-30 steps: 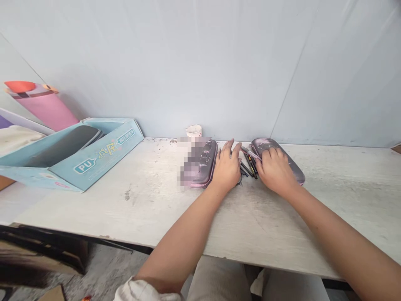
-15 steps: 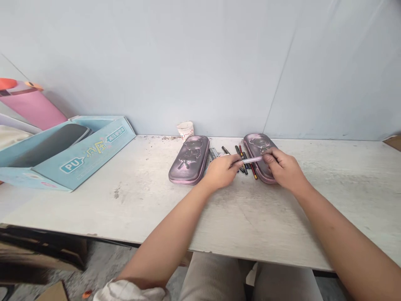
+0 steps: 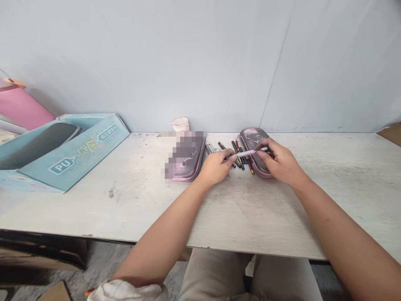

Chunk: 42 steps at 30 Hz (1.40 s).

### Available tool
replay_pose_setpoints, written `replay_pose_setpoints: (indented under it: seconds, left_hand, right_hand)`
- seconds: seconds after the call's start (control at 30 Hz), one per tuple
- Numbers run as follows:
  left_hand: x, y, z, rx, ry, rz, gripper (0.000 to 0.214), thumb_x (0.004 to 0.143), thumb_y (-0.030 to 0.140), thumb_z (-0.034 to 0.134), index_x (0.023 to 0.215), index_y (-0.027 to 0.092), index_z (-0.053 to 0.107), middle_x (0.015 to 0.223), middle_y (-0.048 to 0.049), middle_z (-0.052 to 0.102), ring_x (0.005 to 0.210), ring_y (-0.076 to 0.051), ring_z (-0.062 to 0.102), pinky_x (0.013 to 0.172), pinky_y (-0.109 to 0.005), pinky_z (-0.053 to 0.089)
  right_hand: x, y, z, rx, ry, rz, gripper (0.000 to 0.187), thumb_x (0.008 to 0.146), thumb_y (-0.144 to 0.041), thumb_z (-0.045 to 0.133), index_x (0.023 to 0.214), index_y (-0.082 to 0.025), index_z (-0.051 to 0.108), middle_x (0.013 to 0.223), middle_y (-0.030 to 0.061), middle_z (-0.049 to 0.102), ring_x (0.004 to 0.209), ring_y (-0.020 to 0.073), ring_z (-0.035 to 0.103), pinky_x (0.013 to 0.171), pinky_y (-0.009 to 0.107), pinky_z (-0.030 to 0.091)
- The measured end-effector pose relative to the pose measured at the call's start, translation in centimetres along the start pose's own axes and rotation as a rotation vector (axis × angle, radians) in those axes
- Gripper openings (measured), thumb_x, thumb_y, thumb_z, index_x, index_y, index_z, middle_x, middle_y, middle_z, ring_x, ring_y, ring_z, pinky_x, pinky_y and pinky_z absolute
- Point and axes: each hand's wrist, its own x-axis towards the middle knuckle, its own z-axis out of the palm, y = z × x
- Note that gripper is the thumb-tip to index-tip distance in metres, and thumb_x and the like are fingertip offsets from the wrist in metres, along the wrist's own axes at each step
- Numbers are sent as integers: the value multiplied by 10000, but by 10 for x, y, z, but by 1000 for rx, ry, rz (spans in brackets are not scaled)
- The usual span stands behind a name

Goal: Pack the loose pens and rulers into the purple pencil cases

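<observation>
A pale pinkish pen (image 3: 246, 154) is held level above the table between my two hands. The fingers of my left hand (image 3: 216, 168) pinch its left end. My right hand (image 3: 280, 162) grips near the other end, where a greyish tip shows between thumb and fingers. Below the pen lie several dark pens and pencils (image 3: 241, 164), one of them red and black (image 3: 250, 164). A shiny purple pencil case (image 3: 254, 137) lies partly behind my right hand. Another purple pencil case (image 3: 194, 161), partly blurred out, lies left of my left hand. A ruler-like strip (image 3: 209, 148) shows beside it.
A light blue box (image 3: 90, 152) with a dark case (image 3: 46, 140) inside stands at the left, pink items (image 3: 23, 104) behind it. A paper cup (image 3: 181, 124) sits by the wall. Brown cardboard (image 3: 390, 133) is at the far right. The table's front edge runs above my legs.
More of the pen now shows between my hands, with its greyish end visible at my right fingers. My right thumb has shifted along it. The whole view has moved slightly.
</observation>
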Motion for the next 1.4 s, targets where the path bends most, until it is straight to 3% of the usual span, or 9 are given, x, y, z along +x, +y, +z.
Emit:
replay_pose_setpoints:
  seconds: [0.07,0.2,0.33,0.47,0.6,0.73,0.87,1.03,1.4]
  left_hand:
    - [-1,1,-1,12,30,-23,308,868,383,376,937,206,618,744,-5,627,664,-132,545,604,-215,398]
    - [-2,1,0,42,36,-33,302,861,388,395,964,213,619,794,-16,646,694,-143,563,617,-223,403]
    - [-1,2,1,61,29,-16,318,864,401,394,983,212,620,811,-27,647,705,-150,566,613,-229,403]
    - [0,3,1,84,18,-10,324,863,405,398,986,207,624,822,-36,647,718,-153,570,619,-233,409]
    - [0,1,2,84,45,-4,315,867,398,398,982,209,623,855,-36,654,732,-153,577,645,-239,419]
    - [-1,1,3,95,54,-6,317,866,401,395,976,210,624,849,-36,654,725,-156,575,636,-242,411]
    - [-1,2,3,98,41,-21,317,859,408,409,981,210,624,844,-38,656,719,-155,573,629,-237,408]
    - [0,3,2,79,38,-27,307,869,400,395,961,211,618,817,-26,653,703,-150,573,640,-238,412]
    - [-1,-9,-2,541,237,60,270,879,293,379,989,226,616,982,-121,543,1016,-279,440,855,-416,362]
  right_hand:
    - [0,2,0,112,-9,12,260,820,-389,479,1017,-222,513,877,28,620,680,143,554,579,259,410]
    - [0,7,-1,113,-51,142,279,826,-458,457,925,-213,544,635,-8,568,546,132,514,503,250,393]
    - [1,8,-4,196,-49,72,310,799,-431,508,1030,-224,523,910,41,612,700,146,561,539,249,426]
    - [3,10,-4,130,-80,122,289,810,-454,483,917,-199,566,726,21,613,602,139,538,534,260,417]
    - [4,11,-4,190,-85,67,295,799,-408,507,1022,-218,547,942,47,622,752,156,571,586,263,440]
    - [4,11,-5,153,-67,162,279,810,-449,483,909,-202,567,728,18,605,634,145,549,544,263,421]
    - [4,8,-4,233,-49,114,309,794,-446,516,1002,-218,535,826,23,623,660,139,559,534,251,421]
    - [5,10,-3,122,-28,203,346,827,-516,425,742,-200,537,501,-33,497,454,120,472,465,249,360]
    - [3,19,-2,-316,118,-80,197,823,-235,431,951,-182,571,997,90,615,960,239,511,809,356,398]
